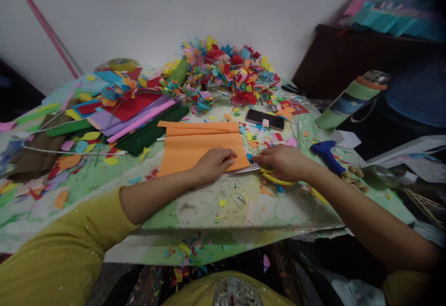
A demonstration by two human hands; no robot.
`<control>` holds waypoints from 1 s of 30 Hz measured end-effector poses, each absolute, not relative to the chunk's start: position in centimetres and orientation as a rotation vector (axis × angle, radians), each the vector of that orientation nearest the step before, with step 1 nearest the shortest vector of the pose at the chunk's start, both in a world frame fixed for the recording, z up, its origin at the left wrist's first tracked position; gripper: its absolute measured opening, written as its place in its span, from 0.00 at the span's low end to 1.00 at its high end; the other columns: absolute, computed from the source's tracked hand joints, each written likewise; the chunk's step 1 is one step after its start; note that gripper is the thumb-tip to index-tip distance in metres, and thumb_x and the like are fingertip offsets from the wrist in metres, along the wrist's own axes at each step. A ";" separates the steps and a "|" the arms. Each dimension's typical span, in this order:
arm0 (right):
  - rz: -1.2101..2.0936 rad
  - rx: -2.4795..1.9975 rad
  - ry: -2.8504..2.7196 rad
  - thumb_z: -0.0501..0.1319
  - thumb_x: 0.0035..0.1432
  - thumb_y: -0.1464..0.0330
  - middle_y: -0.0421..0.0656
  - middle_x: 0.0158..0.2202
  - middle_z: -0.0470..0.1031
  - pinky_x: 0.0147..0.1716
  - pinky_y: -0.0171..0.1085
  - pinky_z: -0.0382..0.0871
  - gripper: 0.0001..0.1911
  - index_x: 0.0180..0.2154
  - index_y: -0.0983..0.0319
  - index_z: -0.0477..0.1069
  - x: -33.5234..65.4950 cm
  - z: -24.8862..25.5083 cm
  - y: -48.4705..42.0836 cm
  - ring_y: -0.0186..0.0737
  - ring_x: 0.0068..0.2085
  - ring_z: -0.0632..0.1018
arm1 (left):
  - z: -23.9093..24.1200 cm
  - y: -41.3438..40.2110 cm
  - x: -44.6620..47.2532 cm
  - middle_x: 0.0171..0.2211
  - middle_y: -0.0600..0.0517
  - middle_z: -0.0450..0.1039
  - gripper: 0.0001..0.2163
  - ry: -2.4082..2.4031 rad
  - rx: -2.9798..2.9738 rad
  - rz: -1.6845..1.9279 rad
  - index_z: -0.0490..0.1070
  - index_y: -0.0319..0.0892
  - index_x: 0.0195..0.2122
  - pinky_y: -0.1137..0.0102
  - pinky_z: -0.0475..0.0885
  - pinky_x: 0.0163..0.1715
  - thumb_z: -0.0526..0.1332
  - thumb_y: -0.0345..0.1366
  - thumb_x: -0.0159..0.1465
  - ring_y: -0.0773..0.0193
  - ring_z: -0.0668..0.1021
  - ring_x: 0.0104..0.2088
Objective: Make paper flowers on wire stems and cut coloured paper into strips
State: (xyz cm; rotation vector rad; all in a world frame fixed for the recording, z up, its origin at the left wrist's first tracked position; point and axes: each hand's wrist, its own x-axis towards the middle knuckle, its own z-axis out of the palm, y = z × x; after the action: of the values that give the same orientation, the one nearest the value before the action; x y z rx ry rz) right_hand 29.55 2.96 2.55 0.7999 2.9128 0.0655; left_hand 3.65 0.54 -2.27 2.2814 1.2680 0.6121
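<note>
A sheet of orange paper (195,145), with folds along its far edge, lies in front of me on the table. Over its near right part rests my left hand (214,164), fingers curled and thumb close to them, gripping the paper near its edge. My right hand (284,162) is closed around the yellow handles of a pair of scissors (245,170). The blades point left along the paper's near right edge, close to my left fingertips. Part of the handles is hidden by my fingers.
Colourful paper flowers (230,69) are heaped at the back. Coloured paper sheets (128,110) lie to the left. A phone (265,119), blue glue gun (327,156) and green bottle (351,101) stand or lie to the right. Paper scraps are scattered around.
</note>
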 end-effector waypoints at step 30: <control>0.111 0.752 2.859 0.56 0.56 0.59 0.46 0.36 0.77 0.30 0.36 0.51 0.18 0.47 0.58 0.71 27.8 3.0 2.4 0.42 0.34 0.74 | -2.7 0.8 3.6 0.42 0.50 0.77 0.11 1.250 2.283 0.621 0.72 0.43 0.44 0.65 0.68 0.43 0.55 0.36 0.64 0.59 0.76 0.43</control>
State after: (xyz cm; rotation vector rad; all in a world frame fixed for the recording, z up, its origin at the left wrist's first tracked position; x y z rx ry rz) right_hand 27.83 2.45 3.00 0.7524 2.8590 0.1109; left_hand 3.61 0.79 -2.74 2.2830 1.2495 0.6212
